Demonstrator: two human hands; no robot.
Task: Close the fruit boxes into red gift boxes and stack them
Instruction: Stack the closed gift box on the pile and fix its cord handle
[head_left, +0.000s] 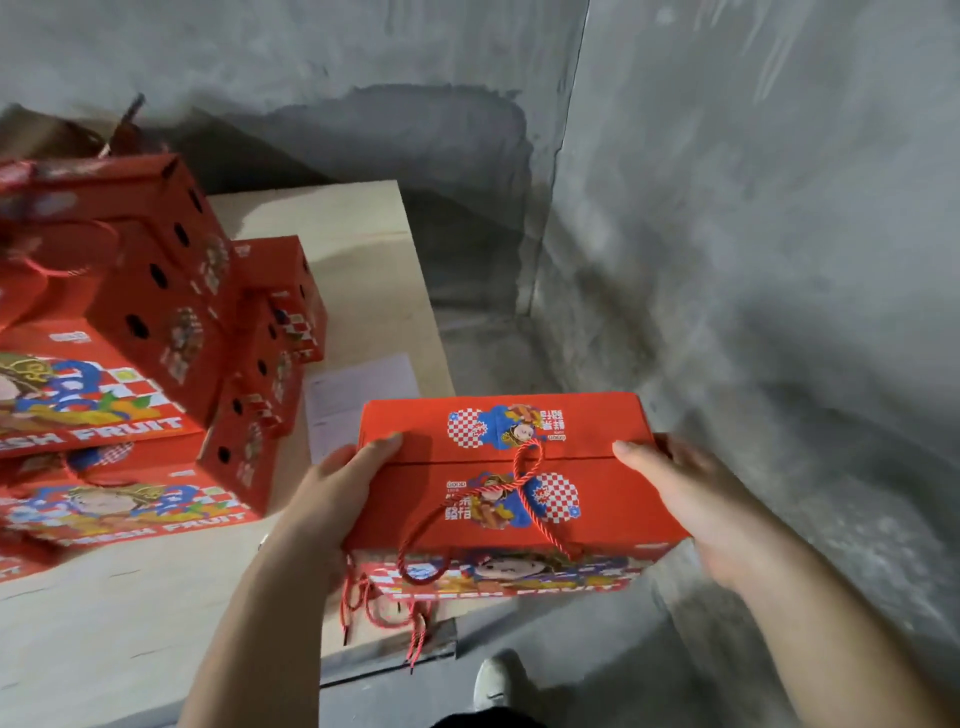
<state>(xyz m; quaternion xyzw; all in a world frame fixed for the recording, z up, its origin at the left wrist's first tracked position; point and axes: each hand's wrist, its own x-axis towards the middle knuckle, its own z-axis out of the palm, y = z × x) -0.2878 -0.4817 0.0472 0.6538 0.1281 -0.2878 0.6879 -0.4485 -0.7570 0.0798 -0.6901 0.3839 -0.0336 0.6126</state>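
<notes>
A closed red gift box (582, 499) with cartoon print is held in the air over the right edge of the wooden table (358, 260). My left hand (337, 493) grips its left end, thumb on the top flap. My right hand (696, 499) grips the right end, thumb on top. Its top flaps meet along a seam, and a red rope handle (524, 467) loops over the lid and dangles below. At the left, more red gift boxes (150, 291) stand in a stack, some upright, some flat.
A white paper sheet (358, 395) lies on the table just beyond the held box. Grey concrete walls close in behind and to the right. A white shoe (498, 680) shows on the floor below the box. Loose red cords (384, 613) hang at the table's edge.
</notes>
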